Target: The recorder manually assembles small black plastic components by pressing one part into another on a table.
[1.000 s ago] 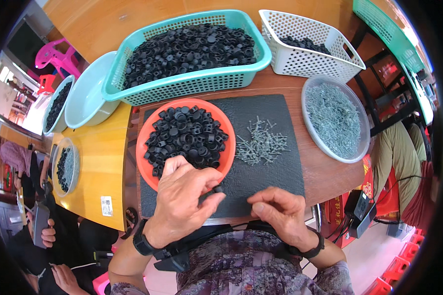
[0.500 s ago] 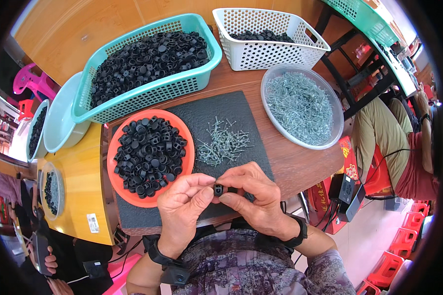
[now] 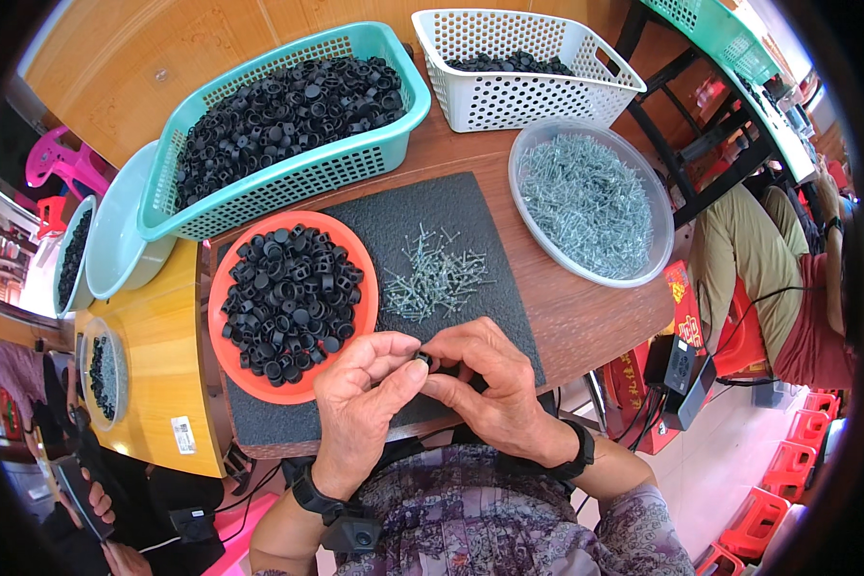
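Note:
My left hand (image 3: 367, 396) and my right hand (image 3: 490, 386) meet over the near edge of the dark grey mat (image 3: 451, 202). Between their fingertips is a small black plastic part (image 3: 424, 359), mostly covered by the left thumb. Both hands are closed in a pinch around it; whether a screw is in the right fingers cannot be seen. Just left of my left hand stands an orange-red plate (image 3: 219, 317) heaped with similar round black plastic parts (image 3: 293, 298). Beyond my fingers a loose pile of silver screws (image 3: 432, 276) lies on the mat.
A turquoise basket (image 3: 307, 187) full of black parts stands at the far left, a white basket (image 3: 538, 101) at the far right. A clear round tub (image 3: 586, 206) of screws sits at the right. Pale bowls (image 3: 125, 240) stand left. Another person (image 3: 787, 288) sits at right.
The black part has turned between my fingertips, and less of it shows now. The left thumb has shifted slightly up over it. Plate, screws and baskets stay put.

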Demonstrator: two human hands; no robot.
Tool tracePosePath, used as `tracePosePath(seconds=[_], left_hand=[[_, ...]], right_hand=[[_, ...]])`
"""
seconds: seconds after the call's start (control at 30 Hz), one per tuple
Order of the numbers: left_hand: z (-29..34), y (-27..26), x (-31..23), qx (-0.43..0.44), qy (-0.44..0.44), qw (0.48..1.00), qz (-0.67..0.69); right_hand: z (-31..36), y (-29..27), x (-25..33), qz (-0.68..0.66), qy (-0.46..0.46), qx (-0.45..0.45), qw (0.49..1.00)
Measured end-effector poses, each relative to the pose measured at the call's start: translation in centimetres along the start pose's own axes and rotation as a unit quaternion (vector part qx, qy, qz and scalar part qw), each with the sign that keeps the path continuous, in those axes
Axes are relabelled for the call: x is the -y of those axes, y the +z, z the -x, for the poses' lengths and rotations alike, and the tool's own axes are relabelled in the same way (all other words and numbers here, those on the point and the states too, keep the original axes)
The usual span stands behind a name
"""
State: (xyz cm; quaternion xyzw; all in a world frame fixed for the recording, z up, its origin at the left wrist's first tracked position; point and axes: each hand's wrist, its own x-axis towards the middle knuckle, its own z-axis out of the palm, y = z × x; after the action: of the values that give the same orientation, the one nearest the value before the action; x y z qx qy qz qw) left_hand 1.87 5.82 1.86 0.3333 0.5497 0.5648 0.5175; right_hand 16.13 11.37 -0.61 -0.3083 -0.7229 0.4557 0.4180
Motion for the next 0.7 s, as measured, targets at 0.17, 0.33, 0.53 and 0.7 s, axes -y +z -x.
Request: tracePosePath(seconds=[0.17,0.33,0.53,0.7], left_hand=[[-0.3,0.2,-0.1,-0.002,0.006,1.0,0.0],[-0.3,0.1,0.4,-0.004,-0.01,1.0,0.029],[-0.2,0.9,0.6,-0.029,-0.028,0.998,0.038],[-0.2,0.4,1.9,-0.034,0.24,0.897,-0.368]], right_hand=[[-0.1,-0.1,-0.8,0.02,-0.054,-0.02,0.998],[0.0,-0.4,-0.9,0.034,-0.068,-0.024,0.997],[-0.1,-0.4,-1.0,0.041,-0.09,-0.041,0.994],[0.1,-1.2,-1.4,0.085,-0.086,-0.043,0.992]])
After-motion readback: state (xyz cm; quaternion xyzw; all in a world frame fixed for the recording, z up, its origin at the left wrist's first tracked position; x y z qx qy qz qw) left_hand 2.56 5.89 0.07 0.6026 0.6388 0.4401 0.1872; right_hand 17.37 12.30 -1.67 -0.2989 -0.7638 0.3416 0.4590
